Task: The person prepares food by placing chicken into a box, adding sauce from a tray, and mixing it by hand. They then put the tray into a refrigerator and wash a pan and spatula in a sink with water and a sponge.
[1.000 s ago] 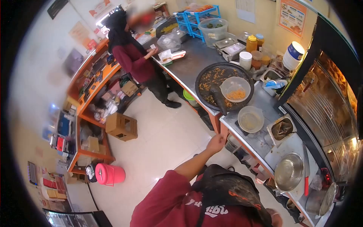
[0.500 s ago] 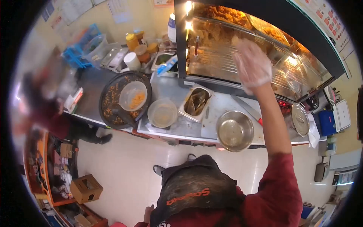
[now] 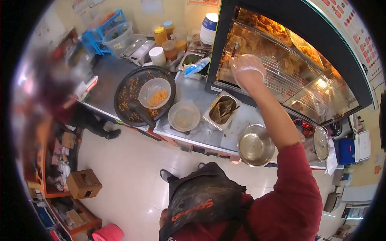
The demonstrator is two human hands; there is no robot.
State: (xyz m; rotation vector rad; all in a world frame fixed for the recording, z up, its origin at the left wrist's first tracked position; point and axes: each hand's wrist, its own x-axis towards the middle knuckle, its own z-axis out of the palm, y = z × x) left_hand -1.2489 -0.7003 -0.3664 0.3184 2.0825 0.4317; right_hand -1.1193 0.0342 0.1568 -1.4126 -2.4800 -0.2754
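My right hand (image 3: pixel 248 69), in a clear plastic glove, is raised at the front of the glass food warmer (image 3: pixel 220 60). Its fingers are curled at the lower end of a slim brown handle (image 3: pixel 235 49) and cover part of it. Behind the glass, fried food (image 3: pixel 263 26) fills the upper trays, and wire racks (image 3: pixel 277 76) lie lower down. Below my right forearm stands a steel bowl (image 3: pixel 256 145). Only a sliver of my left hand (image 3: pixel 163 217) shows beside my black apron (image 3: pixel 201 197); its fingers are hidden.
A steel container with dark contents (image 3: pixel 222 110), a plastic bowl (image 3: pixel 184 116) and a round black pan (image 3: pixel 120 86) holding another bowl (image 3: pixel 155 93) line the counter. A blurred person (image 3: pixel 56 92) stands left. A cardboard box (image 3: pixel 83 184) and pink bucket (image 3: pixel 107 233) are at lower left.
My right hand has moved left and down across the warmer's front to the brown handle, and its fingers have curled in. My view has shifted, and the pink bucket has come into sight.
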